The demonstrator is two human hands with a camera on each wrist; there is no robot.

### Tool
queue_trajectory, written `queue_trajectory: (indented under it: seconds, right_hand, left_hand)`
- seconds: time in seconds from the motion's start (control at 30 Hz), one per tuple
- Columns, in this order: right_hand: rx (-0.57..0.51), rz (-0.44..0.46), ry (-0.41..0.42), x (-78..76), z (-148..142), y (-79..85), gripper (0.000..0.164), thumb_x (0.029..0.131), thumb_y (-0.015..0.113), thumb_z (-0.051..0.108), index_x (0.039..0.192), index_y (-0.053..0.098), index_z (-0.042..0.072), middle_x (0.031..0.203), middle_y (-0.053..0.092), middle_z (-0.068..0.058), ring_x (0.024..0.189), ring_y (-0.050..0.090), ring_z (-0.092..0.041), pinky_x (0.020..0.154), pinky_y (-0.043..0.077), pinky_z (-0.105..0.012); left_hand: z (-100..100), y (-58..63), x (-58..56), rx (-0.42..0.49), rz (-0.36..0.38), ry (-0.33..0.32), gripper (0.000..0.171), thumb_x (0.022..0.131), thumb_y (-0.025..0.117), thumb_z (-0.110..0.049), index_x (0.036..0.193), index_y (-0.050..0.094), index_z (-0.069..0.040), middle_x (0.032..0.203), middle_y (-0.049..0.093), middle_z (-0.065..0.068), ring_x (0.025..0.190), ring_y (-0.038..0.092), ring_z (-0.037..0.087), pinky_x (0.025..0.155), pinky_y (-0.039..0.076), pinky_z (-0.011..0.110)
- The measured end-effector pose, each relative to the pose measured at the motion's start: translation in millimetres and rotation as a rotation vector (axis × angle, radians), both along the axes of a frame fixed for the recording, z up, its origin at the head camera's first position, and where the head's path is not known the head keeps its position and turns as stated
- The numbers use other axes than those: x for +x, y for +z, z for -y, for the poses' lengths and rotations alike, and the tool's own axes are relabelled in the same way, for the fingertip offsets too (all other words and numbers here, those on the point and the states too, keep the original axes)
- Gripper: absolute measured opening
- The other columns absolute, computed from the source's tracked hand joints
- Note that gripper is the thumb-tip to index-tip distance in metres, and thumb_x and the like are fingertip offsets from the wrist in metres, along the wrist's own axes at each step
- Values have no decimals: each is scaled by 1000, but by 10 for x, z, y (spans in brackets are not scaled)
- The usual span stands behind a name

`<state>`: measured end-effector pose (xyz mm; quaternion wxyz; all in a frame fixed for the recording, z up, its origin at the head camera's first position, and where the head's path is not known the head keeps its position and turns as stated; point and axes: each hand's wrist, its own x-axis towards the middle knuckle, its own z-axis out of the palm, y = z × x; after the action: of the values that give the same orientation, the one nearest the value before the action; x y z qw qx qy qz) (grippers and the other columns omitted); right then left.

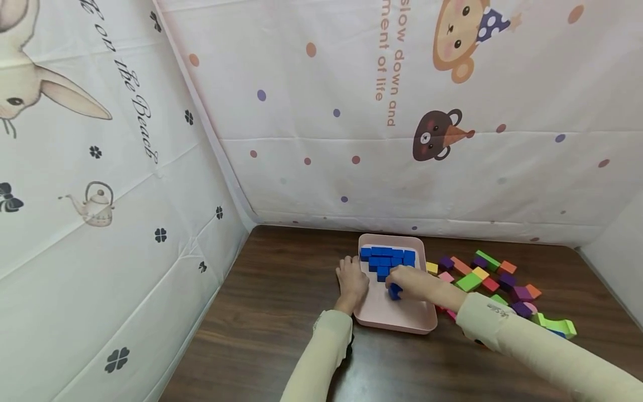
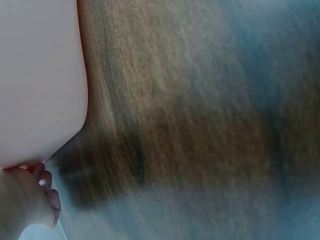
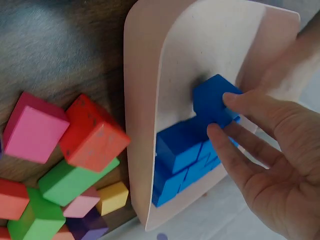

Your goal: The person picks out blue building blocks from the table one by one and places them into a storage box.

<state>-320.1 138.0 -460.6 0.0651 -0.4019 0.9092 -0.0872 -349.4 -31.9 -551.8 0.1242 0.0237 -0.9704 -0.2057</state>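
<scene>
A pink tray (image 1: 392, 314) with rounded corners stands on the table. In the head view, my left hand (image 1: 353, 283) grips its left wall; the left wrist view catches curled fingers (image 2: 51, 199) at the tray's corner. Inside the tray, several blue blocks (image 1: 383, 261) are packed together in rows toward the far end. My right hand (image 1: 413, 283) reaches over the right wall and pinches a blue block (image 3: 212, 96) between thumb and fingers. That block is close beside the packed ones, over the bare near part of the tray floor. Part of it is hidden behind the fingers.
Loose coloured blocks lie scattered to the right of the tray, among them a green block (image 1: 469, 282), a purple block (image 1: 507, 280) and a light green arched block (image 1: 555, 325). White printed cloth (image 1: 382, 178) walls off the back and left of the brown table (image 1: 271, 312).
</scene>
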Motion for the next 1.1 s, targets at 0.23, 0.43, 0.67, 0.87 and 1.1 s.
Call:
queue_trajectory:
  seconds: [0.23,0.43,0.67,0.87,1.1]
  right_hand:
    - [-24,-29,-61,-25,-31,-96,26,79,84,2,103,77,3,101,76,-16,95,74,-31,82,61,-42]
    - [-23,-68,-104,-27,-64,-77,27,81,83,6,107,77,4,103,74,-14,96,74,-29,83,61,-41]
    - [-51,-50,-144,-37,-429,271,23,85,77,-2,108,74,0,105,74,-17,91,74,-29,76,62,-39]
    - [-84,-67,-172,71,-1212,455,16,84,78,1,98,74,5,87,71,-3,73,61,-8,64,55,-28]
    - [-4,117,-314,483,-2151,398,7,86,75,5,90,70,5,76,62,6,63,47,3,57,45,-22]
  left_hand:
    - [-50,16,4,4,2,-9,41,89,71,-11,129,66,-5,119,66,10,109,56,25,90,45,40]
    - [-57,34,-25,48,-10,1,40,88,71,-9,128,67,-4,118,66,12,109,56,27,91,45,43]
    - [-60,20,-29,60,5,-6,40,87,72,-8,127,67,-4,118,65,13,110,56,27,91,44,43]
    - [-49,11,-38,62,-30,-14,40,86,72,-7,126,67,-2,115,66,13,107,56,27,89,44,43]
    - [-15,1,-6,87,-21,-24,41,86,71,-5,126,66,0,116,65,15,108,56,30,90,44,45]
